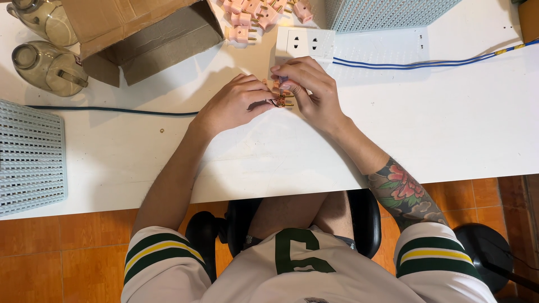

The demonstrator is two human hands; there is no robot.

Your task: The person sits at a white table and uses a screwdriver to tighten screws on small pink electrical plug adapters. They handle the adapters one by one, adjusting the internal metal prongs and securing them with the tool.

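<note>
White table (pixel 449 129), seen from above. Laid directly on it: an open cardboard box (pixel 140 33), two glass jugs (pixel 45 50), pale blue perforated baskets (pixel 31 157), a heap of pink plugs (pixel 258 14), a white socket strip (pixel 306 43), blue cables (pixel 426 63) and one small screw (pixel 162 131).

White table (pixel 460 129), orange tiled floor (pixel 67 252), black swivel chair (pixel 365 221), warm light.
</note>
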